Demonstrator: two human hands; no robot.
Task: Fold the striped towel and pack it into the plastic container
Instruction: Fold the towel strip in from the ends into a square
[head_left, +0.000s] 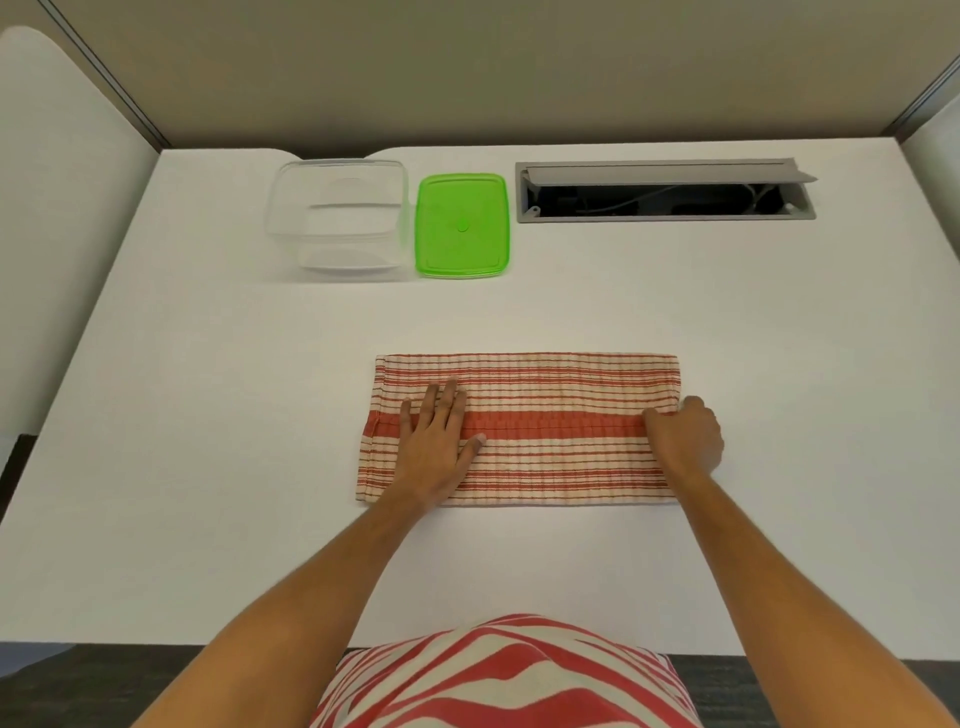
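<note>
The red-and-cream striped towel (545, 421) lies folded into a long flat band in the middle of the white table (208, 415). My left hand (434, 441) presses flat on its left part, fingers straight and spread. At the towel's right end my right hand (685, 434) has its fingers curled around the edge and grips the cloth. The clear plastic container (337, 221) stands open and empty at the back left of the table, well beyond the towel. Its green lid (461, 226) lies flat just to its right.
An open grey cable hatch (665, 192) with dark wiring inside is set into the table at the back right. A beige partition wall closes off the far side. White panels stand at both sides. The near table edge runs just in front of my body.
</note>
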